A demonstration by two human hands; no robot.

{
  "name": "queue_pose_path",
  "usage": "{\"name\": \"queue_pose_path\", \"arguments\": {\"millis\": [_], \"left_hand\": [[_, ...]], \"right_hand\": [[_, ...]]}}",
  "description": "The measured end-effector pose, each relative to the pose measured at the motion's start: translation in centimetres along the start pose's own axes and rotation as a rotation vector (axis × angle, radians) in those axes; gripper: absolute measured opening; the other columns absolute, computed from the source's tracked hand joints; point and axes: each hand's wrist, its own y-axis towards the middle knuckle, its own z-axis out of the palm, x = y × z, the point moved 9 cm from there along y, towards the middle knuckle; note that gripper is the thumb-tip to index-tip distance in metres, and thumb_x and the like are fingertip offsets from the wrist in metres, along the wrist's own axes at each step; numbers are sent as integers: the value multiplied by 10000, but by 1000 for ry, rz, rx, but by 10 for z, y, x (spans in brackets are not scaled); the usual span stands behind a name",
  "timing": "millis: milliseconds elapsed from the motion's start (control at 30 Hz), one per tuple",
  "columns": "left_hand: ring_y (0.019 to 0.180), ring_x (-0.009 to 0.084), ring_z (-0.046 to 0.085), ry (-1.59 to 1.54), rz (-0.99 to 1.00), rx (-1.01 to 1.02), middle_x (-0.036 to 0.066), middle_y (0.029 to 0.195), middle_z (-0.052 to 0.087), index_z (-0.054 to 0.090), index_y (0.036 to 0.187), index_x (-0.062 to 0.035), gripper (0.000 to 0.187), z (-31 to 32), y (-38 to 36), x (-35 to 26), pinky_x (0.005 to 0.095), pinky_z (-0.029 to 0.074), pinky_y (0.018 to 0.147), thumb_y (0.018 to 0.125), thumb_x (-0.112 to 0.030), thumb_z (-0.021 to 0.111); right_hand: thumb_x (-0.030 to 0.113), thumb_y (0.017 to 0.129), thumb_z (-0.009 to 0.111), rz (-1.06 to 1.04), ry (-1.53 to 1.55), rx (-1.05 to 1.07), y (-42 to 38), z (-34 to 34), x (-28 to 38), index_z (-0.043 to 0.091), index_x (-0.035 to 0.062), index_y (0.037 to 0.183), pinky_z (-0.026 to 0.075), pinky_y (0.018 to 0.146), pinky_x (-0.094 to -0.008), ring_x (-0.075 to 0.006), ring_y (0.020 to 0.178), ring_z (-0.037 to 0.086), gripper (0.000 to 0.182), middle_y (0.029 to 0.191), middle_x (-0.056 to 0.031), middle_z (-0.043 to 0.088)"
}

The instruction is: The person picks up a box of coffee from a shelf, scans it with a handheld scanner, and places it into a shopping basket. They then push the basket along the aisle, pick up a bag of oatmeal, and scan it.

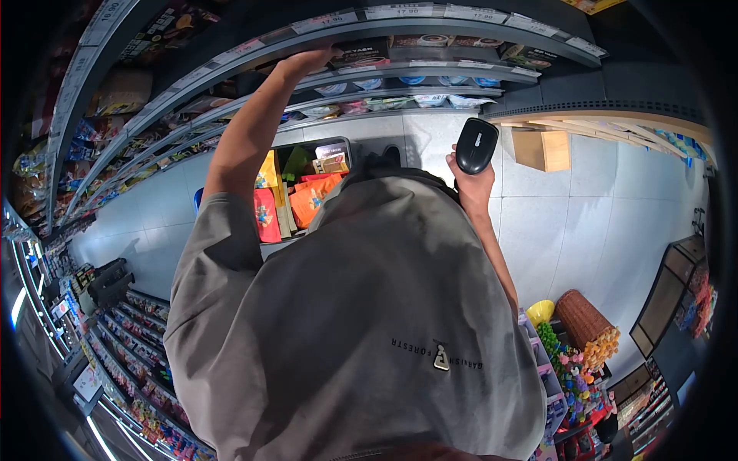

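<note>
My left hand (311,60) reaches into a shelf bay at the top. Its fingertips meet the left end of a dark printed box (363,52), and shadow hides how the fingers are bent. On the other side, my right hand (474,178) is closed around a glossy black barcode scanner (478,146), held over the floor. The scanner's rounded top with a small white logo faces up. Below my left arm stands a dark crate (347,146) holding orange packets (314,198), a red packet (266,215), yellow packs and a small box.
Grey shelves (323,31) with price labels curve across the top and left. Bowl-shaped packs (411,80) and bagged goods line the lower levels. A cardboard-coloured box (542,150) sits on the tiled floor (538,215). A wicker basket (582,315) and colourful toys stand at lower right.
</note>
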Motion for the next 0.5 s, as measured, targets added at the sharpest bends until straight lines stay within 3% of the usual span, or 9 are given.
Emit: {"name": "queue_pose_path", "arguments": {"millis": [267,333,500], "left_hand": [[1111,313,490,-5,-13,17,109,1195,548,597,1155,-195,380,-2,-1,-1,407,371,959,787,-262,660],[1103,311,494,-24,178,-125,93,1188,552,599,1141,-205,393,-16,-5,-15,411,379,944,758,-223,689],[1090,303,502,-77,167,-128,79,1184,552,600,1132,-224,399,-16,-5,-15,409,386,930,746,-187,695]], "right_hand": [[59,741,728,2,7,6,1,2,-4,614,-17,1004,469,745,-246,-105,812,602,297,924,-63,662],[60,742,728,-18,6,7,1,2,-3,614,-15,1007,468,746,-247,-106,811,602,298,925,-63,662],[62,743,728,-21,-14,6,1,4,-4,613,-13,1007,467,749,-249,-108,813,602,298,925,-64,662]]}}
